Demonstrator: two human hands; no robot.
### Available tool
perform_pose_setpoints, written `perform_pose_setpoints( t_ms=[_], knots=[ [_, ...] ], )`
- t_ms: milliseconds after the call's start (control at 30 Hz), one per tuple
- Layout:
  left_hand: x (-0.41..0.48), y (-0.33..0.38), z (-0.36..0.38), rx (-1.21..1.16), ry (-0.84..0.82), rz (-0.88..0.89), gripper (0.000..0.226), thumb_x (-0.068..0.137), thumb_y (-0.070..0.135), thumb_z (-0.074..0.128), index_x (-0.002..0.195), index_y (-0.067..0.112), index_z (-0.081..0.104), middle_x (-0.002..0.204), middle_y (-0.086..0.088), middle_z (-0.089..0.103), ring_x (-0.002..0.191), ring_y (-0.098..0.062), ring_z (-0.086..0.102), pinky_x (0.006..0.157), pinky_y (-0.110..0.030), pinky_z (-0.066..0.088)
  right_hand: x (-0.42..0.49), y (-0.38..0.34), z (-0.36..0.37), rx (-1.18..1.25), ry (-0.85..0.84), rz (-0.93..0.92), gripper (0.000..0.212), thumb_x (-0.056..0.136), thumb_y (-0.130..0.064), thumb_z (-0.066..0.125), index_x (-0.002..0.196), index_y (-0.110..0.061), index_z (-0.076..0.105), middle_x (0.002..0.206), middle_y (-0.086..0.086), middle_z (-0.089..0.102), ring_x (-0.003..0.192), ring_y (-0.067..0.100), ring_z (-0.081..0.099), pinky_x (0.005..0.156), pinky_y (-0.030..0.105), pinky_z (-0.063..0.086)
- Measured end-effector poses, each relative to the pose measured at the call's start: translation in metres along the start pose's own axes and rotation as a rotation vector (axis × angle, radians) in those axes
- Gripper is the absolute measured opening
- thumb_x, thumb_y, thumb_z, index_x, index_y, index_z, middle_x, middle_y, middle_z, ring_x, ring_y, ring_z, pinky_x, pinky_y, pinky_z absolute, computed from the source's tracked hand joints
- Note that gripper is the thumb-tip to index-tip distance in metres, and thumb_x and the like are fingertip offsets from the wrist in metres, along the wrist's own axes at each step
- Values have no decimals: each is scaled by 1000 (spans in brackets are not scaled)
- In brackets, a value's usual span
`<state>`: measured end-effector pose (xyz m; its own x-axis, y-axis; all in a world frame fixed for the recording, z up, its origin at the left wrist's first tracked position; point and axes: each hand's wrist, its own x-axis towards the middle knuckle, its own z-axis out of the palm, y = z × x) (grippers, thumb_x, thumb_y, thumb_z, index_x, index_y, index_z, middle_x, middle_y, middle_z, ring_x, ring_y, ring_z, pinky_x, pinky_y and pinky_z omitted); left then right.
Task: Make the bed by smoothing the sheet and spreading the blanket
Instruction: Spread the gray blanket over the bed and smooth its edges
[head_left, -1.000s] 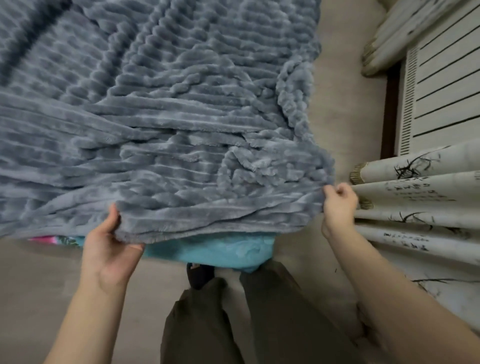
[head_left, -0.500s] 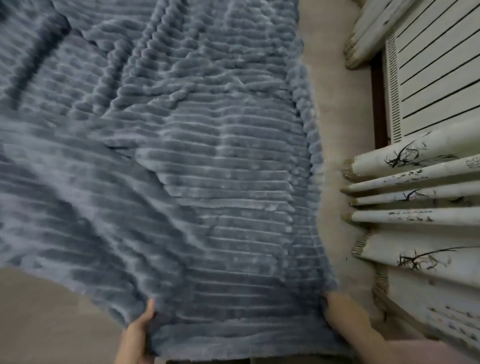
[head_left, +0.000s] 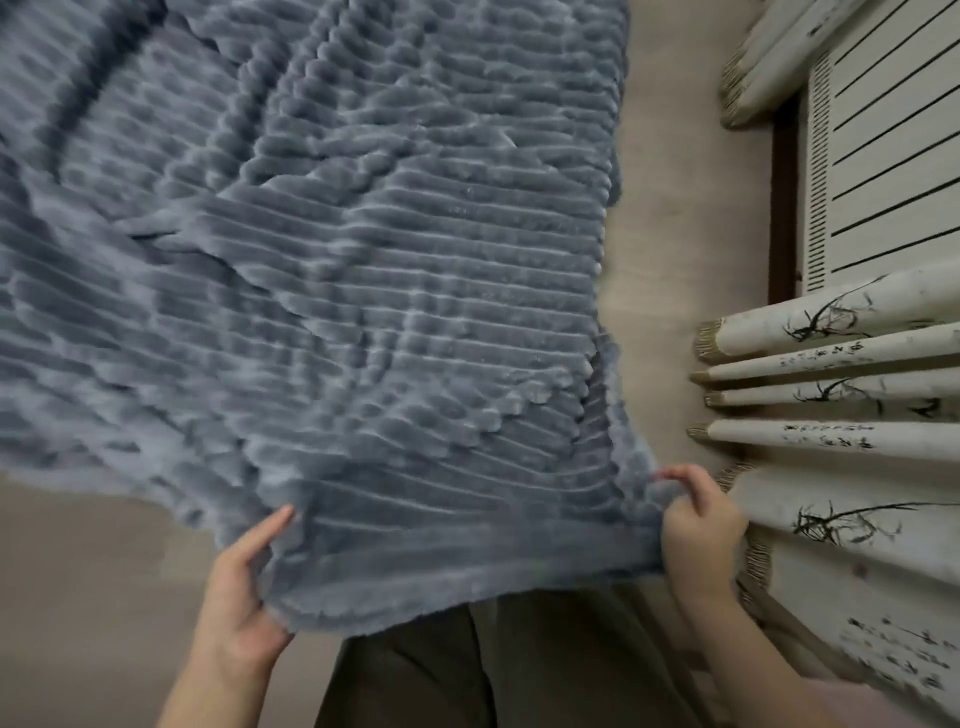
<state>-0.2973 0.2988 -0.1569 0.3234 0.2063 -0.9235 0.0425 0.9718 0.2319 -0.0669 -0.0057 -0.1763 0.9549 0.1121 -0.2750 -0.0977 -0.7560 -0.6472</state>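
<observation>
A grey ribbed plush blanket billows across most of the view, stretched out ahead of me and covering the bed. Its near hem runs between my hands. My left hand grips the hem at lower left, thumb on top and fingers underneath. My right hand pinches the near right corner with curled fingers. The sheet and mattress are hidden under the blanket.
A strip of beige floor runs along the blanket's right edge. Cream curtains with ink drawings hang in folds at right, next to a white slatted panel. My dark trousers show below the hem.
The blanket was flung up and forward, spreading out and hiding the turquoise sheet seen earlier. Both hands dropped low with the hem, then came back up into view, still holding it.
</observation>
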Motion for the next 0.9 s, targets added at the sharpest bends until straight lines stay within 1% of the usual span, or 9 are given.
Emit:
perform_pose_setpoints(
  t_ms=[67,133,267,400,500,567,667,800,900],
  knots=[
    [-4,-6,-12,-28,-49,24,37,77,15,55,108,21,74,109,-9,73,91,-31,72,71,-53,58,-8,12,-9,-433,-125,-272,23,88,-30,44,80,-28,66,55,-6,56,44,7,50,45,28,46],
    [4,-28,-22,101,16,-100,35,75,7,54,102,16,75,100,-11,75,78,-31,73,60,-47,58,-13,24,-6,-869,-493,-153,29,89,-54,46,84,-32,64,64,-9,59,56,6,56,54,24,48],
    [18,-72,-12,177,-116,-273,5,71,-4,63,74,-6,67,61,-13,70,67,-19,68,64,-28,50,-13,56,10,-1194,-806,124,23,95,-33,44,108,-26,62,109,-2,66,100,17,65,75,27,47],
    [36,-91,-58,242,453,-255,18,91,5,46,87,1,63,80,-17,66,77,-33,59,66,-42,47,1,65,37,-1268,-862,174,27,98,-24,41,117,-22,59,124,3,61,111,22,59,90,33,50],
    [42,-86,-59,208,503,-271,23,91,2,37,90,5,60,88,-16,60,77,-32,55,65,-42,47,25,57,63,-1065,-901,291,35,96,-29,43,126,-17,56,131,11,56,120,30,53,102,43,43],
    [43,-78,-51,103,501,-243,30,89,-1,32,93,10,60,92,-13,59,79,-30,55,63,-43,53,44,41,82,-572,-809,401,37,97,-23,49,131,-9,52,131,15,56,119,33,54,101,41,44],
    [41,-69,-44,-35,509,-38,29,83,10,47,98,22,68,98,-7,68,91,-29,61,76,-46,56,63,16,104,58,-628,625,39,87,-3,60,124,-12,52,116,10,63,94,20,62,71,30,49],
    [37,-62,-24,82,338,3,34,79,52,68,100,27,75,97,2,76,93,-23,71,80,-40,50,70,16,111,-64,-559,625,14,82,6,59,76,-7,56,74,11,59,65,20,54,55,25,42],
    [46,-68,-34,148,537,-4,46,74,41,77,113,21,66,103,1,74,94,-22,67,77,-36,50,69,28,107,-108,-564,533,34,86,5,60,60,-13,45,60,3,48,59,15,43,58,25,36]
  ],
)
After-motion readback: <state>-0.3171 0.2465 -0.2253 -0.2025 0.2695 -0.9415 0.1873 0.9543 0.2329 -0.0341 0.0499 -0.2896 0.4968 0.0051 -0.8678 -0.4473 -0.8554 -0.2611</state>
